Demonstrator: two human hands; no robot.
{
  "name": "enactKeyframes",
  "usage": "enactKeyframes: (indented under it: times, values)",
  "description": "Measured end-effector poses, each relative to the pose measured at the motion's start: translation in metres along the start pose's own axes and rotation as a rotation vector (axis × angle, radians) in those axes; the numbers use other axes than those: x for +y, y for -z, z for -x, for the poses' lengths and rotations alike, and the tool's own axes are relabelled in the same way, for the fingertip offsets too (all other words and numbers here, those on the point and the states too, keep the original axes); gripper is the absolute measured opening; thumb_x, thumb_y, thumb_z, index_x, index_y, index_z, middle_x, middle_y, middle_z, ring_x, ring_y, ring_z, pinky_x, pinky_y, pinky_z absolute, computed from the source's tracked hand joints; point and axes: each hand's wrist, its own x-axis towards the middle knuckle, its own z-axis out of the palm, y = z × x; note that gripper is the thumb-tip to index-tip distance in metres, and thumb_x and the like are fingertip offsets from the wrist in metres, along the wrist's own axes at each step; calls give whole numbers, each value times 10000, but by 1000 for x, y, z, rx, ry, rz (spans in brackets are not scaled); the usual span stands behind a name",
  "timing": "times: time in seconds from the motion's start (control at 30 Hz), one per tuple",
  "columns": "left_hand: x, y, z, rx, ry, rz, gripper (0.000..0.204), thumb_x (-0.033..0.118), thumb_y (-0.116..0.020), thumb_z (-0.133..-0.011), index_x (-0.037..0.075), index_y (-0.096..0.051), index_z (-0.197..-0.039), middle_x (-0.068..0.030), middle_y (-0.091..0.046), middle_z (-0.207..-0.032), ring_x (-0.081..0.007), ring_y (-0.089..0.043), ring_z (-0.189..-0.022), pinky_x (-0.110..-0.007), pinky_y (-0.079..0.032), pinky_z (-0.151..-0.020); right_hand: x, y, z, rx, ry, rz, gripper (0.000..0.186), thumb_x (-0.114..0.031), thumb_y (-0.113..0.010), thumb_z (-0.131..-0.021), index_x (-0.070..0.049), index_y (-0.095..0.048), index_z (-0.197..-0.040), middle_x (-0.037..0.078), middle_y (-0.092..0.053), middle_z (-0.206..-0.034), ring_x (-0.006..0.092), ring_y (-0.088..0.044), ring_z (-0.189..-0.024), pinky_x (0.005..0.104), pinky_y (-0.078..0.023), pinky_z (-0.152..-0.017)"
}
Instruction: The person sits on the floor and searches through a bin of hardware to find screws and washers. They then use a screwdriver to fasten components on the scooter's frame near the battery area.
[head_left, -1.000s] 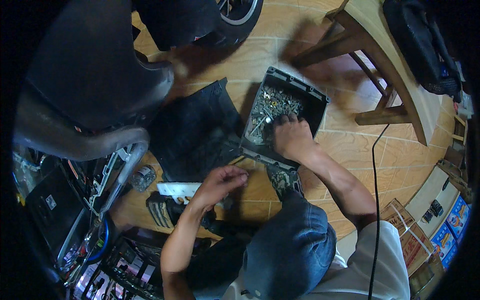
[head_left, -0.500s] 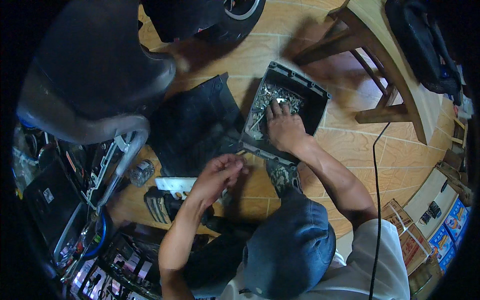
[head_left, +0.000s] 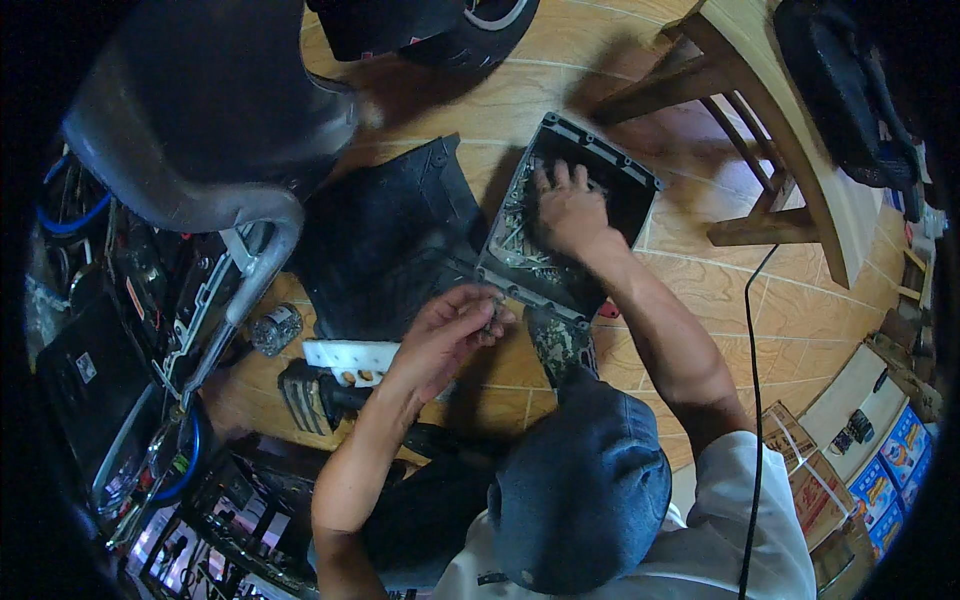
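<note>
My right hand (head_left: 572, 208) reaches into a black box (head_left: 612, 158) with its fingers spread over a heap of small metal screws and bolts (head_left: 515, 225). It rests on or just above the heap, and no held piece shows. My left hand (head_left: 455, 325) is near the box's lower-left edge, thumb and fingers pinched together. Something small and dark shows at those fingertips, too small to name. Left of the box lies a black moulded plastic panel (head_left: 390, 240) on the tiled floor.
A wooden stool (head_left: 765, 230) stands at the right, with a black cable (head_left: 752, 390) hanging by it. At the left are a motorbike's dark seat (head_left: 190, 130), a clear jar (head_left: 275, 330) and a white block (head_left: 345, 357). A blue cap (head_left: 580, 480) fills the lower middle.
My right hand has spread its fingers and shifted slightly up inside the box. My left hand has risen a little towards the box's edge, and its fingers have curled closer together.
</note>
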Motion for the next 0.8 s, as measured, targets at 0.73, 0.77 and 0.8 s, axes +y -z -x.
enactKeyframes:
  times: [0.73, 0.77, 0.8]
  values:
    - [-5, 11, -3, 74, -6, -44, 203, 162, -586, -1033, 55, -607, -1204, -58, -698, -1038, -125, -614, -893, -266, -468, -783, -8, -5, 21, -124, -144, -124, 732, -310, -672, -875, -1, -419, -1489, 275, -334, -1554, 487, -314, -1438, 647, -430, -1053]
    - [-5, 11, -3, 89, -3, -45, 199, 164, -590, -1031, 56, -610, -1198, -55, -697, -1034, -125, -613, -891, -269, -467, -781, -11, -8, 21, -206, -97, -234, 719, -321, -660, -874, 10, -440, -1473, 275, -339, -1549, 473, -320, -1440, 650, -425, -1054]
    - [-6, 10, -3, 99, 6, -42, 196, 167, -594, -1029, 58, -614, -1191, -53, -697, -1031, -125, -612, -889, -271, -466, -779, -16, -12, 28, -129, -59, -247, 708, -321, -654, -873, 14, -453, -1464, 277, -353, -1541, 472, -332, -1433, 651, -416, -1061]
